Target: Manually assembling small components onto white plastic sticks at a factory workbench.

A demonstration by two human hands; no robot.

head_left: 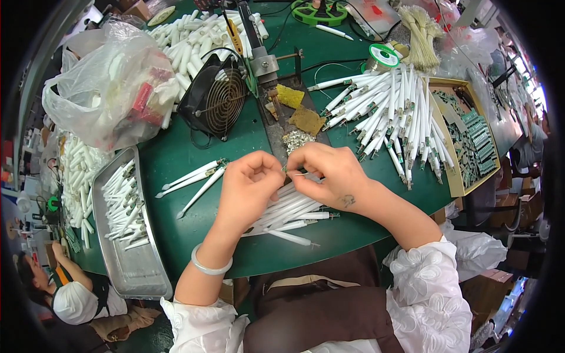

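My left hand (252, 185) and my right hand (331, 172) meet over the green work table, fingertips almost touching. Both are closed in a pinch. Between the right fingers a thin pale wire (301, 173) shows. What the left fingers grip is too small to make out; a speck of green shows at their tips. Beneath the hands lies a bundle of white tubes (292, 210) with wire ends at the right. A few white pen-like sticks (201, 194) with small green boards at one end lie left of my left hand.
Ahead stand a clamped soldering iron (273, 101), yellow sponges (306, 120) and a black fan (219, 101). A metal tray (141, 272) of sticks sits at left, a plastic bag (103, 88) beyond. At right are piled sticks (395, 112), a solder spool (384, 55) and a box (468, 187) of circuit boards.
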